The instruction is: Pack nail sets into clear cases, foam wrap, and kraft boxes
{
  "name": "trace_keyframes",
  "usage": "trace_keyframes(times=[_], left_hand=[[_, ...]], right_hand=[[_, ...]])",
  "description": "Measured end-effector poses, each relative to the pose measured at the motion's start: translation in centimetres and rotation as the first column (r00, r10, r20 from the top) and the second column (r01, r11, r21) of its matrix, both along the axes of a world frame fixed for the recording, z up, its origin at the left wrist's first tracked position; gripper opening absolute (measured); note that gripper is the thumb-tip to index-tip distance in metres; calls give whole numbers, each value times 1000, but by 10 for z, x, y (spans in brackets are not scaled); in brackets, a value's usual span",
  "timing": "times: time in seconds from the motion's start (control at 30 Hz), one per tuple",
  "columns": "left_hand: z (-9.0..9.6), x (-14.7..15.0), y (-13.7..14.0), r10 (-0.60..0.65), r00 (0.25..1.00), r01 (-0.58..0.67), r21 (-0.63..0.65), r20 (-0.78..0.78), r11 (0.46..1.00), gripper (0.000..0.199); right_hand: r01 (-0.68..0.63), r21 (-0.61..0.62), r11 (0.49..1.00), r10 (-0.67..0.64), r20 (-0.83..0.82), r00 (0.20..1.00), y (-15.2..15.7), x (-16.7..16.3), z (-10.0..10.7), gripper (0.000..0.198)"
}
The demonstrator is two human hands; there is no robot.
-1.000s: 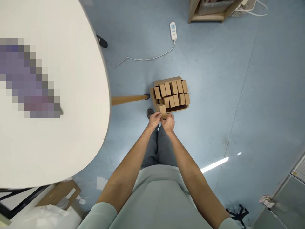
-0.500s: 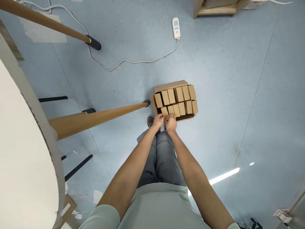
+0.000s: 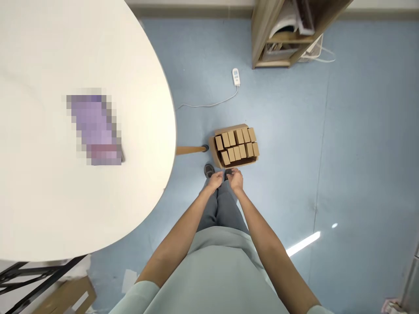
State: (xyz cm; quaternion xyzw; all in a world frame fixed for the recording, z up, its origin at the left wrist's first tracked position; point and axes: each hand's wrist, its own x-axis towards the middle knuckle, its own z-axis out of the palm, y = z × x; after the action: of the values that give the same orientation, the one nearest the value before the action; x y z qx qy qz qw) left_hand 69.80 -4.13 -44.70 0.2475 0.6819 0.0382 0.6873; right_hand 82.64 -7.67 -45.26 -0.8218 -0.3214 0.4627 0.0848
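Note:
My left hand (image 3: 216, 179) hovers in front of my thighs, its fingers loosely bent and slightly apart. Close beside it is my right hand (image 3: 236, 179), also with loosely bent fingers that are somewhat spread. I see nothing held in either one. Just beyond them, on the floor, stands an open cardboard carton (image 3: 214, 152) with its flaps folded out. Two rows of small brown cardboard boxes (image 3: 231, 138) stand upright inside it, some tilted a little. A dark gap shows along the carton's near side. Neither hand appears to touch the carton.
A round white table (image 3: 144, 131) takes up the left, with a blurred purple object (image 3: 94, 128) on it. One wooden table leg (image 3: 191, 150) ends beside the carton. A white corded device (image 3: 236, 77) lies on the floor. Beyond it stands a wooden shelf (image 3: 258, 35).
Both hands have come off the near edge of the carton, back toward my body. My view has risen: the carton looks smaller, and much more of the tabletop and shelf shows.

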Motion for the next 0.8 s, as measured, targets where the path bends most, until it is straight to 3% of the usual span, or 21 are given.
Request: trace_keyframes(times=[0.1, 0.23, 0.43, 0.6, 0.8], left_hand=[[74, -13, -7, 4, 999, -4, -1, 36, 1000, 34], [169, -29, -10, 3, 995, -7, 45, 104, 999, 43], [285, -41, -19, 66, 945, -115, 136, 321, 984, 68], [358, -39, -32, 116, 898, -221, 208, 424, 953, 64], [409, -58, -46, 133, 866, -306, 300, 482, 904, 57]], right_hand=[[69, 41, 997, -64, -106, 992, -15, 6, 63, 27], [176, 137, 975, -147, -199, 969, -31, 18, 141, 19], [270, 272, 924, -164, -357, 920, -40, 36, 223, 30], [301, 336, 892, -126, -454, 882, -29, 40, 278, 40], [311, 434, 846, -53, -511, 858, -24, 23, 351, 44]])
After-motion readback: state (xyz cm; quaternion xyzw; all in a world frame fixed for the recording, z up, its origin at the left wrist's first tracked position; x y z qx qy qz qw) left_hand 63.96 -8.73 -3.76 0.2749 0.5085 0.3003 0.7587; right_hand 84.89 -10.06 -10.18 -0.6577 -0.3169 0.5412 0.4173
